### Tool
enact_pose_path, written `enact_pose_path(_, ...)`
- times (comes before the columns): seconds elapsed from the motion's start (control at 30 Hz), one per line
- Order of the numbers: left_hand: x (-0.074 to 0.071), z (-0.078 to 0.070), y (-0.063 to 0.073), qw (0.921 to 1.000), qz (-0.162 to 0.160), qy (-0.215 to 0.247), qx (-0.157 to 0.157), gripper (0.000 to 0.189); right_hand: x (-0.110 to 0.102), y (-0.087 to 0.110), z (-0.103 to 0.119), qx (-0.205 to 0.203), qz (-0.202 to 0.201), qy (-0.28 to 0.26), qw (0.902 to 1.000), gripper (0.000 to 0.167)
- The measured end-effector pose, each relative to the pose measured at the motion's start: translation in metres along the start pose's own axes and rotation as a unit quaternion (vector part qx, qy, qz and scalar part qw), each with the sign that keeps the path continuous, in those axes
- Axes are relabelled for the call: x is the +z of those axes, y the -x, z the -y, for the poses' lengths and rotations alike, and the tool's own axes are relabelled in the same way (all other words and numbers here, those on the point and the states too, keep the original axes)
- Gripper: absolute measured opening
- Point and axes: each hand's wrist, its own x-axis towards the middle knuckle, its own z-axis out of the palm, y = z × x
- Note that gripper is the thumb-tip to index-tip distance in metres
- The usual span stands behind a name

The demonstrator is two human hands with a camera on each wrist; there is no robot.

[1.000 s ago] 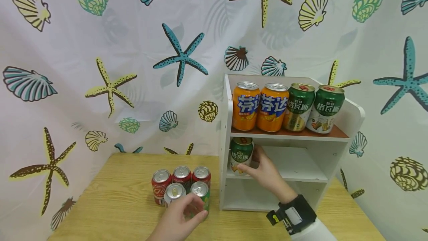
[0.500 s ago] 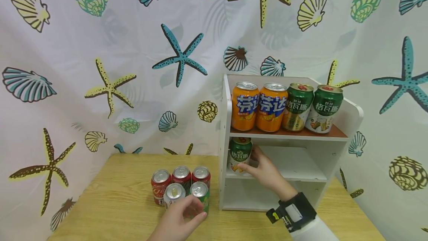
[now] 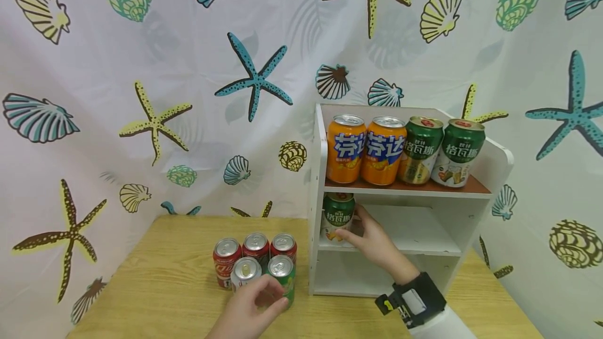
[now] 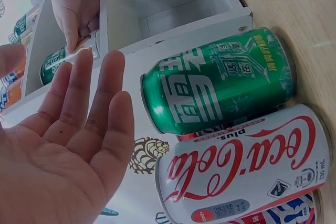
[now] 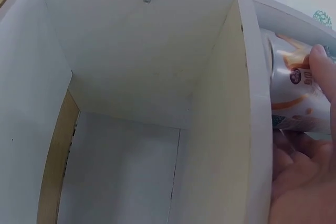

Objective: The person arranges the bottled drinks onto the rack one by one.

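My right hand grips a green and white drink can at the left end of the middle shelf. Its thumb lies across the front of the can, as the right wrist view shows on the can's pale side; the other fingers go partly out of sight behind. My left hand hovers by the table cans, fingers relaxed and holding nothing. Closest to it is a green soda can, with a white Coca-Cola Plus can beside that one; a gap separates the fingers from both.
Behind those two stand red cans on the wooden table. Two orange cans and two green ones fill much of the white rack's top shelf. A patterned curtain hangs behind.
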Motion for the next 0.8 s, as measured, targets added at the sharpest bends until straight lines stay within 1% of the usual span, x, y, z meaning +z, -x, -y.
enact_pose_path(0.13,-0.004,0.003,-0.001,0.9998,0.0,0.004,-0.019,0.02,0.0,0.003,-0.001,-0.006,-0.011,0.011,0.9999,0.068)
enact_pose_path(0.23,-0.009,0.006,0.0,0.9993,-0.016,-0.004,-0.035,0.019,-0.002,0.007,-0.001,-0.015,-0.025,0.015,0.9994,0.066)
enact_pose_path(0.3,-0.014,0.007,0.0,0.9984,-0.035,-0.008,-0.044,0.018,-0.005,0.011,-0.001,-0.026,-0.039,0.018,0.9987,0.064)
enact_pose_path(0.4,-0.02,0.008,0.001,0.9949,-0.078,-0.021,-0.06,0.014,-0.009,0.019,-0.001,-0.045,-0.062,0.023,0.9968,0.062)
enact_pose_path(0.53,-0.028,0.011,0.004,0.9865,-0.135,-0.05,-0.077,0.015,-0.012,0.031,-0.002,-0.068,-0.089,0.038,0.993,0.057)
enact_pose_path(0.63,-0.032,0.016,0.006,0.9813,-0.162,-0.074,-0.073,0.022,-0.013,0.042,-0.001,-0.073,-0.103,0.054,0.9905,0.054)
enact_pose_path(0.8,-0.034,0.027,0.008,0.9764,-0.186,-0.095,-0.055,0.035,-0.012,0.062,-0.001,-0.075,-0.12,0.078,0.9869,0.052)
